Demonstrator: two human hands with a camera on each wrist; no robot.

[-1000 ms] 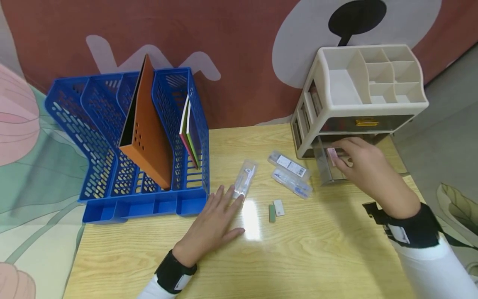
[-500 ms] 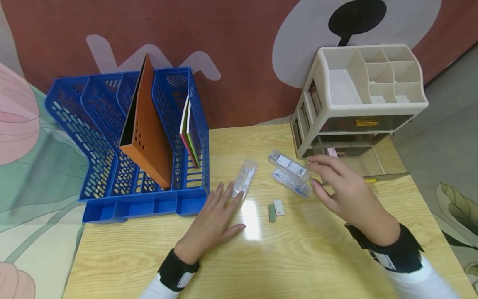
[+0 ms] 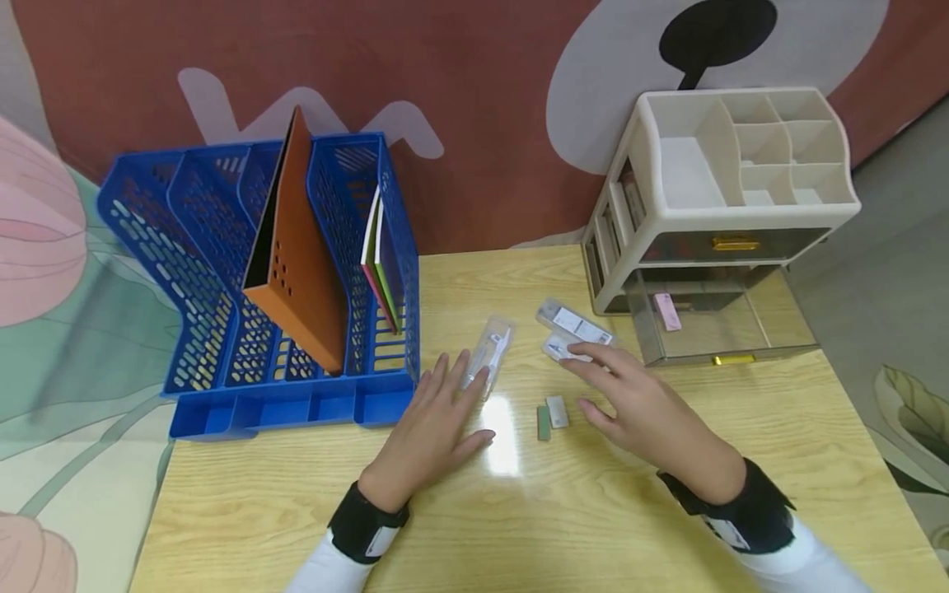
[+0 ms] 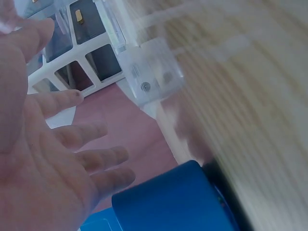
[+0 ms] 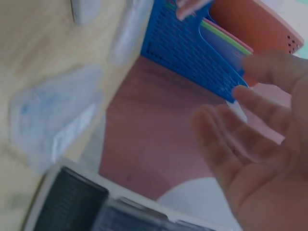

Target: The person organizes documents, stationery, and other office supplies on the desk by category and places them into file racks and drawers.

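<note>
My left hand [image 3: 430, 432] lies with fingers spread at the near end of a clear plastic case [image 3: 493, 346]; whether it touches the case I cannot tell. My right hand [image 3: 645, 403], its fingers loosely bent and holding nothing, reaches over two more cases. Its fingertips partly hide the nearer clear case [image 3: 558, 347]. Behind that lies a case with a white label [image 3: 574, 319]. Between the hands are a small white block [image 3: 557, 411] and a small green block [image 3: 544, 422], both eraser-like. A pink block [image 3: 667, 312] sits in the pulled-out transparent drawer [image 3: 764, 317].
A white desktop organizer [image 3: 689, 185] with top compartments stands at the back right. At the left is a blue file rack [image 3: 289, 403] holding an orange folder [image 3: 304, 263] and thin booklets [image 3: 381, 272]. Wooden tabletop [image 3: 556, 527] spreads in front.
My right hand has let go of the pink block in the drawer and moved left and nearer, over the clear cases. My left hand has hardly moved.
</note>
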